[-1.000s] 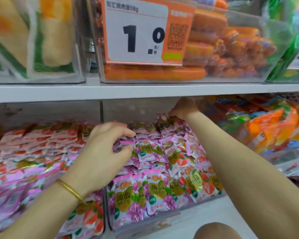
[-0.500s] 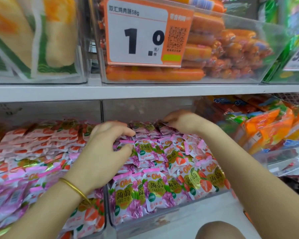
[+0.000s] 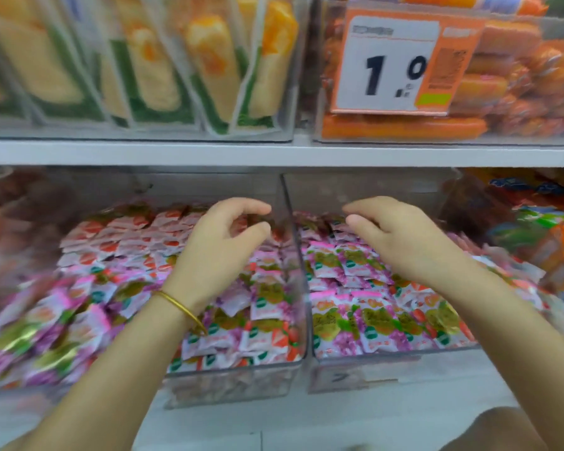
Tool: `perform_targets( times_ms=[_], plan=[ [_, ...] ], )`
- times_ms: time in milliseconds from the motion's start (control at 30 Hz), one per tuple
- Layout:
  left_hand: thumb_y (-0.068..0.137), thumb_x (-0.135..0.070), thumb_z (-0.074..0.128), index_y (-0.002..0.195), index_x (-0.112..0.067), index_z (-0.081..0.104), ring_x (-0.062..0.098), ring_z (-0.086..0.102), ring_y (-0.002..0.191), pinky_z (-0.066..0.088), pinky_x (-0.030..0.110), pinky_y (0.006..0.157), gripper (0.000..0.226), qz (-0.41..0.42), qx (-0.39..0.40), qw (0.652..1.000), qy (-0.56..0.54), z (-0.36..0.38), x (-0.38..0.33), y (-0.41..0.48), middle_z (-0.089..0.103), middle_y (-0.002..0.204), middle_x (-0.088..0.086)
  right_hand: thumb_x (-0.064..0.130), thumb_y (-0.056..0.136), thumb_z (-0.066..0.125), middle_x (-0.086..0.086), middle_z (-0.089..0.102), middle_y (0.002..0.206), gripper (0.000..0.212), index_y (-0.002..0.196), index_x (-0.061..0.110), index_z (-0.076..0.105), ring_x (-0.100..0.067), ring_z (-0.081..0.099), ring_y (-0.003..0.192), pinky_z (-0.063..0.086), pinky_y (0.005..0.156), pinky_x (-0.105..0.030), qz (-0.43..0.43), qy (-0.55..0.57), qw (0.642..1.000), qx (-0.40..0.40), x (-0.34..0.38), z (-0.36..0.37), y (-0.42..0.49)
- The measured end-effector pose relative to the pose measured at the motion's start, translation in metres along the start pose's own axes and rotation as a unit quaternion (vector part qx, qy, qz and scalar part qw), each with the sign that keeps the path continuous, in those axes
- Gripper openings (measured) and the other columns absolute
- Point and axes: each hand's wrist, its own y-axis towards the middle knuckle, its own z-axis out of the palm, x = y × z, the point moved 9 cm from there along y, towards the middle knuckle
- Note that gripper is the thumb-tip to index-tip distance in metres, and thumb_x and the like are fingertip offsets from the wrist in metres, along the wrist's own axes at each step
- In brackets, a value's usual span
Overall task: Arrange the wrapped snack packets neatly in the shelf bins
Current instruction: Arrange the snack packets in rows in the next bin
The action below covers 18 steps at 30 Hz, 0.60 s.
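Note:
Two clear plastic bins on the lower shelf hold many small pink, white and green wrapped snack packets. My left hand (image 3: 222, 242), with a gold bangle on the wrist, hovers over the packets (image 3: 137, 252) in the left bin (image 3: 235, 382), fingers loosely curled and holding nothing. My right hand (image 3: 394, 236) hovers over the packets (image 3: 355, 304) in the right bin (image 3: 349, 375), fingers loosely curled, also holding nothing. The clear divider wall (image 3: 293, 239) stands between the two hands.
The white shelf board (image 3: 274, 153) runs close above the bins. On it stand a bin of yellow-and-green packs (image 3: 150, 76) and a bin of orange sausages (image 3: 508, 89) with a "1.0" price tag (image 3: 391, 70). Orange and green snack bags (image 3: 541, 236) fill the right.
The view has shifted left and closer. My right hand has drawn back from the rear of the right bin. My left hand has moved from the right bin to over the left bin.

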Motion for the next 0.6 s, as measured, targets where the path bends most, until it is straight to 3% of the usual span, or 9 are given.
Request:
perform_targets(
  times_ms=[100, 200, 300, 467, 533, 600],
  plan=[
    [0.084, -0.016, 0.063, 0.093, -0.032, 0.061, 0.01, 0.059, 0.104, 0.047, 0.032, 0.094, 0.019, -0.025, -0.015, 0.999, 0.03, -0.032, 0.015, -0.018, 0.063, 0.111, -0.003, 0.02, 0.091, 0.056, 0.002, 0.068, 0.109, 0.023, 0.11, 0.015, 0.069, -0.007, 0.055, 0.103, 0.032, 0.085, -0.012, -0.087, 0.107, 0.99, -0.037, 0.078, -0.005, -0.029],
    [0.084, -0.019, 0.062, 0.1, -0.026, 0.062, 0.012, 0.053, 0.11, 0.04, 0.03, 0.099, 0.018, -0.023, -0.028, 0.991, 0.125, -0.054, 0.025, -0.031, 0.059, 0.111, -0.006, 0.02, 0.081, 0.057, -0.003, 0.072, 0.092, 0.022, 0.097, 0.014, 0.071, -0.023, 0.065, 0.086, 0.046, 0.08, -0.026, -0.198, 0.013, 0.979, -0.034, 0.129, 0.014, -0.035],
    [0.087, -0.013, 0.057, 0.109, -0.017, 0.062, 0.011, 0.048, 0.113, 0.033, 0.02, 0.095, 0.022, -0.026, -0.045, 0.977, 0.205, -0.069, 0.03, -0.038, 0.053, 0.108, -0.008, 0.016, 0.084, 0.059, -0.007, 0.062, 0.111, 0.031, 0.115, 0.015, 0.06, -0.029, 0.056, 0.107, 0.049, 0.085, -0.04, -0.205, -0.11, 0.966, 0.116, 0.144, 0.065, -0.024],
    [0.09, -0.017, 0.054, 0.112, -0.021, 0.061, 0.011, 0.05, 0.11, 0.04, 0.03, 0.096, 0.024, -0.049, -0.048, 0.978, 0.196, -0.081, 0.029, -0.042, 0.048, 0.109, -0.012, 0.031, 0.083, 0.068, -0.01, 0.055, 0.124, 0.055, 0.128, 0.009, 0.046, -0.029, 0.053, 0.112, 0.043, 0.078, -0.031, -0.127, -0.247, 0.892, 0.358, 0.133, 0.116, -0.008],
    [0.091, -0.018, 0.053, 0.114, -0.021, 0.061, 0.012, 0.051, 0.109, 0.043, 0.033, 0.095, 0.024, -0.05, -0.05, 0.98, 0.188, -0.084, 0.028, -0.043, 0.049, 0.109, -0.012, 0.036, 0.079, 0.072, -0.008, 0.051, 0.132, 0.071, 0.136, 0.009, 0.039, -0.028, 0.051, 0.118, 0.042, 0.083, -0.03, -0.106, -0.265, 0.866, 0.411, 0.128, 0.123, -0.003],
    [0.091, -0.018, 0.053, 0.114, -0.021, 0.061, 0.013, 0.052, 0.109, 0.042, 0.03, 0.094, 0.025, -0.052, -0.05, 0.98, 0.186, -0.086, 0.029, -0.042, 0.049, 0.11, -0.012, 0.04, 0.075, 0.074, -0.008, 0.05, 0.132, 0.077, 0.136, 0.009, 0.039, -0.027, 0.051, 0.115, 0.042, 0.083, -0.03, -0.1, -0.259, 0.862, 0.424, 0.127, 0.125, -0.001]
  ],
)
